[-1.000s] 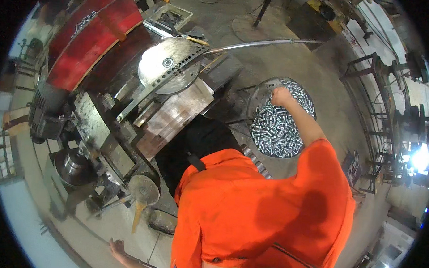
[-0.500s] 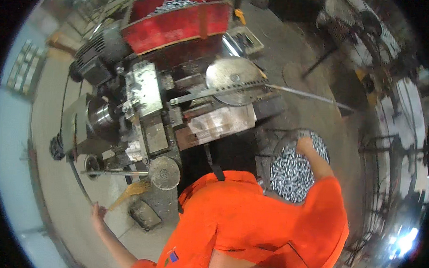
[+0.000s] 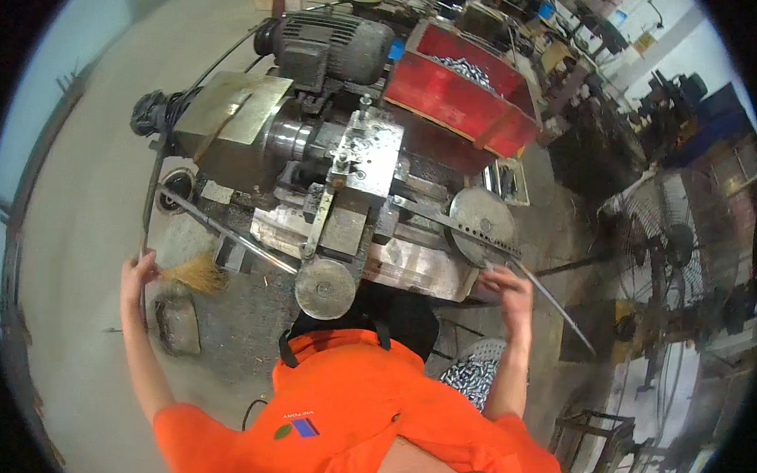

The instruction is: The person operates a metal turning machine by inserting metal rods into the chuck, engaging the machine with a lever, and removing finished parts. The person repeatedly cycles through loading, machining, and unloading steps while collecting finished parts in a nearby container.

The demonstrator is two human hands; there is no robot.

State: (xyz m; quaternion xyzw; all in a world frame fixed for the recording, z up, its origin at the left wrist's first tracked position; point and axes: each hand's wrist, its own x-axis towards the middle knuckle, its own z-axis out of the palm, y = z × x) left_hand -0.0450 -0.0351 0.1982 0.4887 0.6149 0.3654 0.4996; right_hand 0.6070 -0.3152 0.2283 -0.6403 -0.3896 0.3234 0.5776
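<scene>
My left hand, fingers curled, closes round a long dark rod that runs down the left side of the machine. Right next to that hand is a straw brush. My right hand is raised by the machine's front right, near a round metal disc. Its fingertips are pinched together, and what they hold is too small to make out. Below my right forearm stands a round basket of small shiny metal cylinders, partly covered by the arm.
A metalworking machine with a motor and a steel tool block fills the middle. Behind it, a red bin holds more metal pieces. A thin bar juts out at right. A fan stands farther right; a small tray lies at left.
My right hand has come up out of the basket of metal pieces to the machine's front right. My left hand stays at the dark rod. The view has turned and shifted.
</scene>
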